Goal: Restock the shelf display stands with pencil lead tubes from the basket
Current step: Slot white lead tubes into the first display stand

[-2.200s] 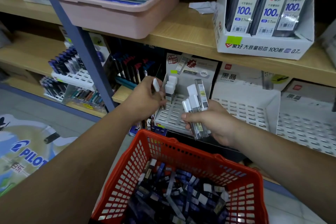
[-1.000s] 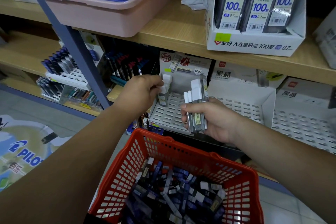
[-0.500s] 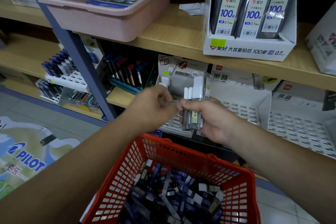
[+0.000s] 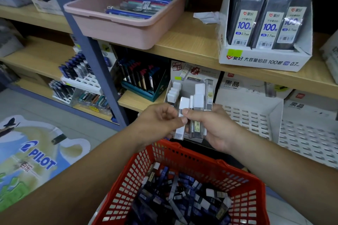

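Note:
My right hand grips a bundle of white-capped pencil lead tubes upright above the red basket. My left hand pinches one white-capped tube at the left side of that bundle. Behind the hands stands a white slotted display stand with a few white-capped tubes set in its left column. The basket below holds several loose lead tubes, dark blue, black and white.
Two more white slotted stands sit to the right on the lower shelf. A pink tub and a box of 100-lead packs stand on the upper shelf. A blue shelf post rises on the left.
My left hand left the display stand, where it set a tube in the left column, and came back to the bundle in my right hand. It now pinches another tube.

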`<state>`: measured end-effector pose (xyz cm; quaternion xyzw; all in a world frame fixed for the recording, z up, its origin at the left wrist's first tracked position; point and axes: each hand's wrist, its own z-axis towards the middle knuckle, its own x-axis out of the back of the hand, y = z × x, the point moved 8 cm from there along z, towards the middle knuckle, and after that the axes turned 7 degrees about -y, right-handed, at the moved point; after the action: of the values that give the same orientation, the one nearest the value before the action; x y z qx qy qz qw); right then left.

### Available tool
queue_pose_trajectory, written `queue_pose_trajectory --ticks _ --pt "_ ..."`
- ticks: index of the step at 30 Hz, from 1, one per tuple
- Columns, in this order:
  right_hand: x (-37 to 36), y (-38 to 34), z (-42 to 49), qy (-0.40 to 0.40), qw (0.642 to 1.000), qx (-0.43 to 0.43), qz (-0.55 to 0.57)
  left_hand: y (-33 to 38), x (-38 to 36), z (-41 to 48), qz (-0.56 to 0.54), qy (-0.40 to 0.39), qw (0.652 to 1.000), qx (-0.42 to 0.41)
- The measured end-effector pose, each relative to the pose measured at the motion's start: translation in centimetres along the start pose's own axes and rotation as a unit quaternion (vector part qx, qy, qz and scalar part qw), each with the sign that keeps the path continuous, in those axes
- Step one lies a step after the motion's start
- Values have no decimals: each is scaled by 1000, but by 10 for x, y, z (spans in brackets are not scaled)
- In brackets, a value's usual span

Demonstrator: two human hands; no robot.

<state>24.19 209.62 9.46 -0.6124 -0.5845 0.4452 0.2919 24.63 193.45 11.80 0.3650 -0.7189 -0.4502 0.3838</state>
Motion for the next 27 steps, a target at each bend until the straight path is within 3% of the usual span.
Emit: queue_pose_trajectory --ticks 4,8,15,20,27 --pt "-13 -1 3 -37 999 13 -4 15 15 -1 61 20 994 -91" --pt "-7 4 4 -39 999 -6 -13 17 37 4 192 78 973 -107" --pt "5 9 3 -75 997 -15 -25 22 48 19 188 149 957 -166" --pt "22 11 11 -27 997 5 -74 20 39 28 312 135 924 -173" --pt "21 14 10 -27 999 3 -48 25 54 31 307 143 920 -200"
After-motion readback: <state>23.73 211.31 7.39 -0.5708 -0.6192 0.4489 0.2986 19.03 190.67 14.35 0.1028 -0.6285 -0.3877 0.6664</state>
